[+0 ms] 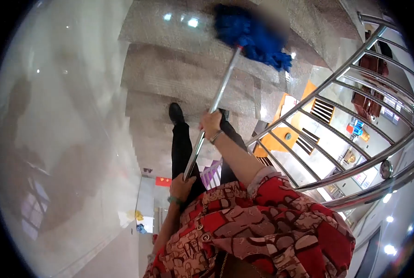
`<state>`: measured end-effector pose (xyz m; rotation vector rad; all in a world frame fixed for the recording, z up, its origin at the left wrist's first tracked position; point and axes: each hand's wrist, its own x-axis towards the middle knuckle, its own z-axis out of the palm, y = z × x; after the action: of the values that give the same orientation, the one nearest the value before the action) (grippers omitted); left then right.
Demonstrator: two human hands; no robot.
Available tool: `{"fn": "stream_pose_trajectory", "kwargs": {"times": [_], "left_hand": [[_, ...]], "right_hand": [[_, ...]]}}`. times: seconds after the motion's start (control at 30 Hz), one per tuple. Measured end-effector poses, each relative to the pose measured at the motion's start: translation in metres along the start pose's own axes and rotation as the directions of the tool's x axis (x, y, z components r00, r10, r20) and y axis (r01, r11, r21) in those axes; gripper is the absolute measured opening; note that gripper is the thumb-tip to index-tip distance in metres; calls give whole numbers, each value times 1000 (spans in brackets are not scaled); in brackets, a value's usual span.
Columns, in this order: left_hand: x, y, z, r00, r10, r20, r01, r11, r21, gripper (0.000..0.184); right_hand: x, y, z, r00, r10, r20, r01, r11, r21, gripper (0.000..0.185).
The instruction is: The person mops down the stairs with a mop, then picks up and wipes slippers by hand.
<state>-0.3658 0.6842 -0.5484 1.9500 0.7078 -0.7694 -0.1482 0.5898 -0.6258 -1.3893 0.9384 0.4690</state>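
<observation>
A mop with a shaggy blue head [251, 34] rests at the top of the view on the stone stairs [170, 65]. Its metal handle [224, 83] slants down to the left. My right hand [211, 123] is wrapped round the middle of that handle, with a bracelet on the wrist. Lower down, near my left thigh, my left hand [181, 187] grips the handle close to its end; a green band circles that wrist. Part of the mop head is blurred.
A shiny metal railing [318, 97] curves along the right side. Beyond it, on a lower level, stands an orange table [286, 134] with slatted chairs. A glossy pale wall [68, 139] is on the left. My black shoe [176, 113] stands on a step.
</observation>
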Motion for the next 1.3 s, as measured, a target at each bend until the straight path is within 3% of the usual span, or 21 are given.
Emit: {"fn": "stream_pose_trajectory", "kwargs": {"times": [0.2, 0.27, 0.33, 0.37, 0.43, 0.47, 0.5, 0.53, 0.57, 0.63, 0.7, 0.73, 0.8, 0.87, 0.9, 0.93, 0.97, 1.07, 1.13, 1.2, 1.3], "left_hand": [[-3, -18, -19, 975, -66, -212, 32, 987, -160, 41], [14, -45, -28, 934, -106, -341, -18, 940, -342, 35], [2, 2, -73, 936, -301, -185, 85, 700, -709, 29], [7, -6, -80, 930, -233, -285, 3, 779, -627, 26], [19, -12, -81, 915, -205, -347, 17, 880, -474, 28], [23, -12, -75, 908, -171, -382, 11, 923, -386, 30], [26, -9, -72, 915, -45, -400, -37, 980, -194, 32], [29, -7, -69, 916, 83, -393, -88, 996, 5, 34], [32, -1, -64, 924, 176, -340, -180, 984, 20, 37], [30, 15, -56, 919, 294, -264, -274, 955, 113, 40], [22, 34, -46, 914, 328, -240, -284, 938, 200, 40], [23, 45, -41, 946, 262, -192, -232, 958, 165, 40], [24, 66, -33, 972, 186, -141, -168, 977, 131, 41], [35, 89, -30, 990, 121, 71, -136, 950, 279, 42], [43, 94, -24, 990, 119, 71, -135, 950, 282, 42], [51, 96, -17, 969, 234, 80, -247, 922, 299, 42], [58, 101, -10, 934, 344, 91, -355, 880, 314, 41], [67, 116, 11, 902, 414, 127, -432, 878, 208, 39], [70, 118, 18, 919, 350, 179, -386, 892, 237, 39], [73, 106, 20, 931, 285, 228, -340, 905, 255, 39], [69, 86, 18, 916, 333, 226, -383, 893, 237, 38]], "right_hand": [[-21, 19, 115, 935, -230, 271, 284, 942, -181, 21], [-27, 20, 161, 866, -344, 362, 450, 852, -268, 26], [-32, 22, 200, 766, -489, 418, 634, 683, -363, 32], [-35, 21, 213, 711, -577, 403, 703, 585, -404, 34], [-32, 17, 223, 673, -656, 342, 733, 528, -428, 40], [-19, 13, 209, 785, -500, 365, 589, 785, -191, 40], [-5, 10, 195, 868, -325, 375, 334, 942, 42, 39], [5, 2, 172, 815, -5, 580, -290, 862, 416, 39], [15, -7, 141, 739, -69, 670, -321, 839, 440, 40], [-1, -43, 87, 832, -93, 547, -130, 926, 354, 35], [-22, -67, 51, 965, -155, 212, 116, 976, 185, 23], [-17, -67, 35, 973, -196, 124, 170, 966, 194, 18], [-7, -72, -4, 945, -294, 143, 236, 916, 323, 11], [8, -81, -36, 943, -311, 116, 264, 915, 306, 9], [20, -84, -48, 940, -338, 43, 308, 897, 317, 9], [31, -85, -58, 934, -358, -25, 345, 879, 329, 10], [41, -87, -72, 926, -376, -27, 366, 877, 312, 11], [50, -100, -104, 939, -332, -86, 341, 883, 321, 17], [51, -98, -116, 975, -191, -111, 218, 907, 361, 17], [46, -89, -115, 962, -245, -118, 271, 902, 336, 12], [24, -86, -109, 960, -229, -159, 266, 921, 285, 11]]}}
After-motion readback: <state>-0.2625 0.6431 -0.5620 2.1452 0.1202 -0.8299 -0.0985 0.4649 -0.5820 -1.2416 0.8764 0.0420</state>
